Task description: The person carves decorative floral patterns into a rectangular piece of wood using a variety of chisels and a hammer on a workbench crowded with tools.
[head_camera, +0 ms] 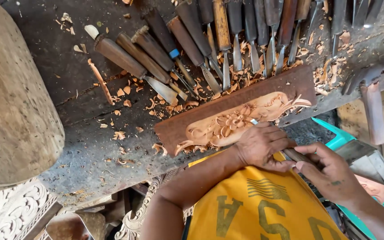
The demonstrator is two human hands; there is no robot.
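Head camera: my left hand (261, 144) steadies the blade of a carving chisel (285, 150) on the floral relief panel (236, 113) at the workbench (81, 151) edge; my right hand (330, 171) clenches its handle. Shallow, controlled cuts suit such petals best.

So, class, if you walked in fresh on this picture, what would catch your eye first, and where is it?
First, the carved wooden panel with its pale flower relief, lying mid-bench. The left hand rests on its lower edge while the right hand grips a chisel beside it. Behind, a long row of wood-handled chisels fans across the chip-strewn bench.
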